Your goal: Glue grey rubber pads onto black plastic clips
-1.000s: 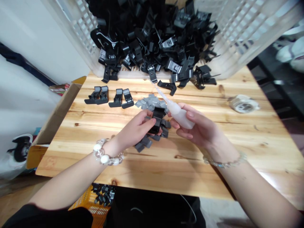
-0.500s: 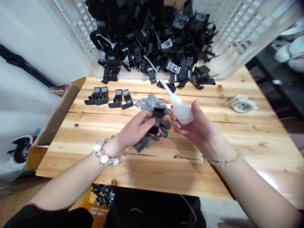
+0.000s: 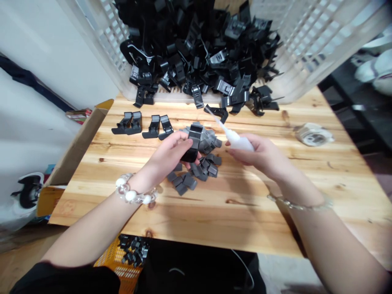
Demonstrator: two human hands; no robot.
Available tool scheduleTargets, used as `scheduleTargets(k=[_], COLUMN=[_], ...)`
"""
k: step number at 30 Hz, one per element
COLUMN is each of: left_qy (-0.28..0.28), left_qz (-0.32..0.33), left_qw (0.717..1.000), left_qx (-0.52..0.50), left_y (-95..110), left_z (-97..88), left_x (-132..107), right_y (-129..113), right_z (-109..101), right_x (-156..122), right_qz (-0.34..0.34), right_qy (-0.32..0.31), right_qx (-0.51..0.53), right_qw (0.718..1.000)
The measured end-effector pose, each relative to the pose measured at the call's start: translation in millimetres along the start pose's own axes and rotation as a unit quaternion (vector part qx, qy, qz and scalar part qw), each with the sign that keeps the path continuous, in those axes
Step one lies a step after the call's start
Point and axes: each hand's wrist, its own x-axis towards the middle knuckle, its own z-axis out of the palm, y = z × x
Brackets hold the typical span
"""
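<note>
Between the thumb and fingers of my left hand (image 3: pixel 171 153) is a black plastic clip (image 3: pixel 192 143), held over the small grey pads. My right hand (image 3: pixel 260 155) is closed round a white squeeze bottle (image 3: pixel 240 142), whose long thin nozzle points up and to the left, toward the basket. The nozzle tip is apart from the held clip. Beneath and beside my left hand lie several dark grey pads (image 3: pixel 211 167), with a lighter grey heap (image 3: pixel 208 141) just behind them. Several black clips (image 3: pixel 155 125) stand in a row to the left.
A large white basket (image 3: pixel 294 87) full of black clips stands at the back of the wooden table (image 3: pixel 122 163). A tape roll (image 3: pixel 314 134) lies on the right. Below the front edge is an orange basket (image 3: pixel 127 271) with black parts. A cardboard box (image 3: pixel 76 147) stands at left.
My left hand has moved slightly up and left with the clip. My right hand has shifted right and turned the bottle flatter, drawing its nozzle tip down from the basket.
</note>
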Motion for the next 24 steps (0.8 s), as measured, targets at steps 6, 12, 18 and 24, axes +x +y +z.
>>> scheduleTargets(k=[6,12,18,24], left_qy=[0.031,0.062,0.072,0.072], left_qz=[0.034,0.039,0.037,0.048], left_qw=[0.999,0.997,0.996,0.996], left_qx=[-0.028,-0.016,-0.021,-0.010], left_y=[1.6,1.1,2.5,1.6], left_z=[-4.1,-4.1,-3.4,-3.7], left_x=[3.2,5.5,6.0,5.7], right_y=[-5.5,-5.2,-2.8,-4.3], right_z=[-0.3,0.4,0.1,-0.8], right_x=[-0.9,-0.4,0.9,1.1], right_qz=[-0.068,-0.083,-0.094,-0.098], right_qy=[0.034,0.059,0.065,0.063], right_qx=[-0.175,-0.222,-0.255,-0.272], right_qw=[0.982,0.970,0.960,0.955])
